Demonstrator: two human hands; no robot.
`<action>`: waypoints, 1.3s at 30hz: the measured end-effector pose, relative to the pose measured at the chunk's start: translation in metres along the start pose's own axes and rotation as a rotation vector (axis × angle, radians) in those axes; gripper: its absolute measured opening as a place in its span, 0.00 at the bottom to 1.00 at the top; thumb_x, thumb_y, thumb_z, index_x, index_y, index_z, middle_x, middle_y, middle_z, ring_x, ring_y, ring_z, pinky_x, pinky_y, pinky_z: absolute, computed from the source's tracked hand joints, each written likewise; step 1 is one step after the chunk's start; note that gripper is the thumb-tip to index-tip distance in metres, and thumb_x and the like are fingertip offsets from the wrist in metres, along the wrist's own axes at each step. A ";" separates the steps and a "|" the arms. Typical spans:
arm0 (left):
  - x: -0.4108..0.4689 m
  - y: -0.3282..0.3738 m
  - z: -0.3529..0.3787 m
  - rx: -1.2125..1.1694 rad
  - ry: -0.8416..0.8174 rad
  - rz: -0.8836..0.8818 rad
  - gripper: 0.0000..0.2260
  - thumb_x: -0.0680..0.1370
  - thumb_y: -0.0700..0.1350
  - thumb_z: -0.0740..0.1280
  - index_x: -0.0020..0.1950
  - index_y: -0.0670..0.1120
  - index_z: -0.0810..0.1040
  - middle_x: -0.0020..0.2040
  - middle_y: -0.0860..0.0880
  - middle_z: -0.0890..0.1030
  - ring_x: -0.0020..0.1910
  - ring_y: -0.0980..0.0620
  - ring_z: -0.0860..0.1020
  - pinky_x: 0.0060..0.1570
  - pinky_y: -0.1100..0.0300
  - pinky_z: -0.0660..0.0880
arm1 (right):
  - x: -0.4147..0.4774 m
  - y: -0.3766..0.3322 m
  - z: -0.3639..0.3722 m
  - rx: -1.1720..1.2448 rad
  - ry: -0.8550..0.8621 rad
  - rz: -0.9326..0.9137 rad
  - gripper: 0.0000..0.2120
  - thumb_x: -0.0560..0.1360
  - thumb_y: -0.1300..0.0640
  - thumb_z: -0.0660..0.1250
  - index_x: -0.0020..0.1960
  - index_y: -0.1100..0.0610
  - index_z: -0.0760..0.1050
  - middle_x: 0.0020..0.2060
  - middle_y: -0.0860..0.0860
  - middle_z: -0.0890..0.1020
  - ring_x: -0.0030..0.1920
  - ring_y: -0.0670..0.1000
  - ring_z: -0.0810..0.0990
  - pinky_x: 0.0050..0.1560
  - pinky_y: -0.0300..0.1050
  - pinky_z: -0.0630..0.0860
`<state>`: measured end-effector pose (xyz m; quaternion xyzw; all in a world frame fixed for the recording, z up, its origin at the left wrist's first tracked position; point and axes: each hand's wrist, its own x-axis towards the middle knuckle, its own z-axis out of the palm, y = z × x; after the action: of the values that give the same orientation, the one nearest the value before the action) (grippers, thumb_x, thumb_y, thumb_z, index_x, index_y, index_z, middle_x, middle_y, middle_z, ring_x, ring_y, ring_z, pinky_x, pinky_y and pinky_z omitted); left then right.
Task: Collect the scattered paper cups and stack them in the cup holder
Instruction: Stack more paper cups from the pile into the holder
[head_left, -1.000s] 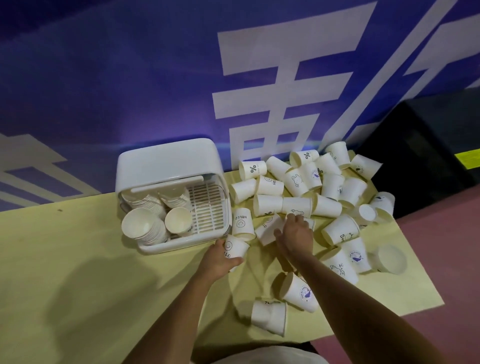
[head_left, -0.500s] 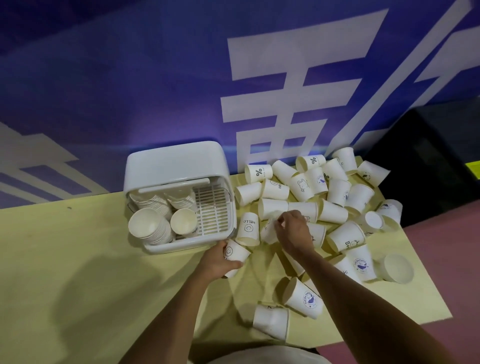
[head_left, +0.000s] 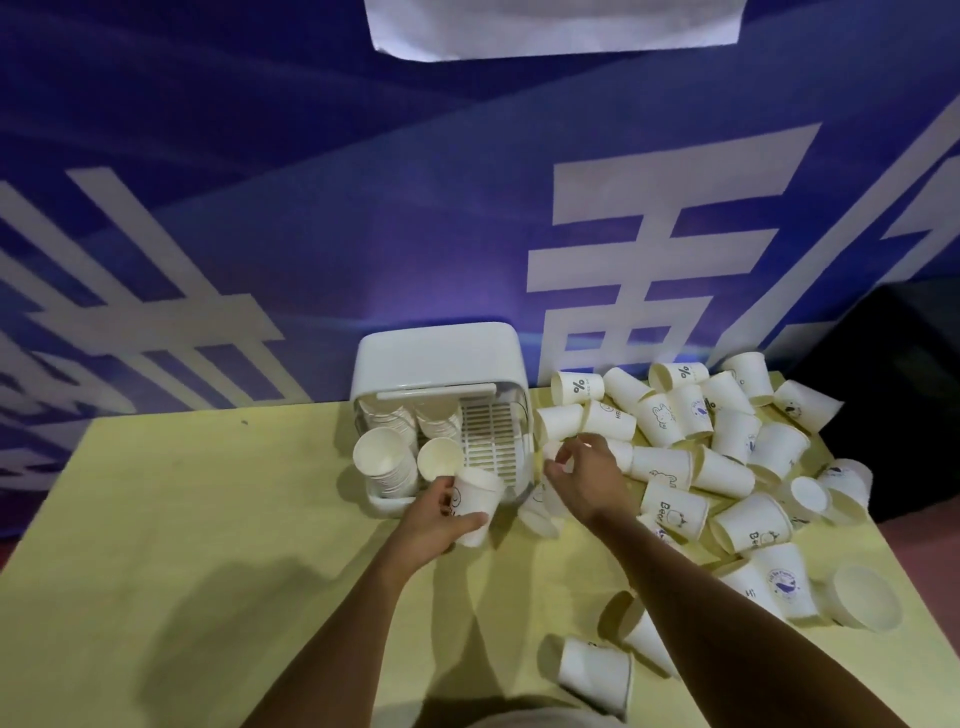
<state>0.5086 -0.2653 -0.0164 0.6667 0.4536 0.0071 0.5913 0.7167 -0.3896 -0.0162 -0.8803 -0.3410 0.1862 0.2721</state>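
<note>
A white cup holder (head_left: 439, 352) stands at the back of the yellow table (head_left: 208, 519), its slatted tray open toward me. Two stacks of paper cups (head_left: 383, 458) lie inside it on the left. My left hand (head_left: 435, 521) grips one printed paper cup (head_left: 477, 503) just in front of the holder's tray. My right hand (head_left: 586, 479) is to the right of the holder, with its fingers curled on the end of another white cup (head_left: 551, 450). Several scattered cups (head_left: 727, 441) lie in a heap to the right.
Three more cups (head_left: 597, 675) lie near the table's front edge, under my right forearm. A blue wall banner (head_left: 260, 234) rises directly behind the table. A dark block (head_left: 893, 364) stands at the far right, past the table's right edge.
My left hand has carried its cup left and up to the front of the holder. My right hand has lifted off the heap toward the holder. The camera has tilted up.
</note>
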 end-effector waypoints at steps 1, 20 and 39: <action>0.002 0.002 -0.004 -0.011 0.040 0.016 0.26 0.68 0.50 0.78 0.64 0.55 0.73 0.59 0.54 0.81 0.55 0.55 0.81 0.54 0.50 0.81 | 0.001 -0.007 0.001 -0.004 -0.004 -0.008 0.12 0.75 0.44 0.67 0.47 0.52 0.77 0.62 0.53 0.75 0.58 0.54 0.76 0.57 0.49 0.77; 0.027 0.009 0.020 -0.087 0.603 0.082 0.33 0.68 0.53 0.78 0.71 0.56 0.70 0.50 0.53 0.83 0.47 0.54 0.81 0.53 0.54 0.78 | 0.004 -0.016 0.001 0.162 -0.023 -0.050 0.13 0.71 0.43 0.72 0.49 0.50 0.77 0.62 0.45 0.72 0.56 0.43 0.70 0.52 0.38 0.68; 0.024 0.010 0.007 0.082 0.453 -0.019 0.28 0.71 0.49 0.76 0.68 0.49 0.69 0.50 0.50 0.83 0.58 0.45 0.79 0.57 0.53 0.75 | -0.007 -0.041 -0.006 0.275 0.036 -0.105 0.27 0.67 0.41 0.74 0.62 0.48 0.72 0.58 0.44 0.75 0.55 0.47 0.75 0.55 0.44 0.76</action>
<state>0.5321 -0.2549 -0.0230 0.6673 0.5807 0.1327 0.4471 0.6941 -0.3712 0.0144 -0.8188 -0.3528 0.2009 0.4058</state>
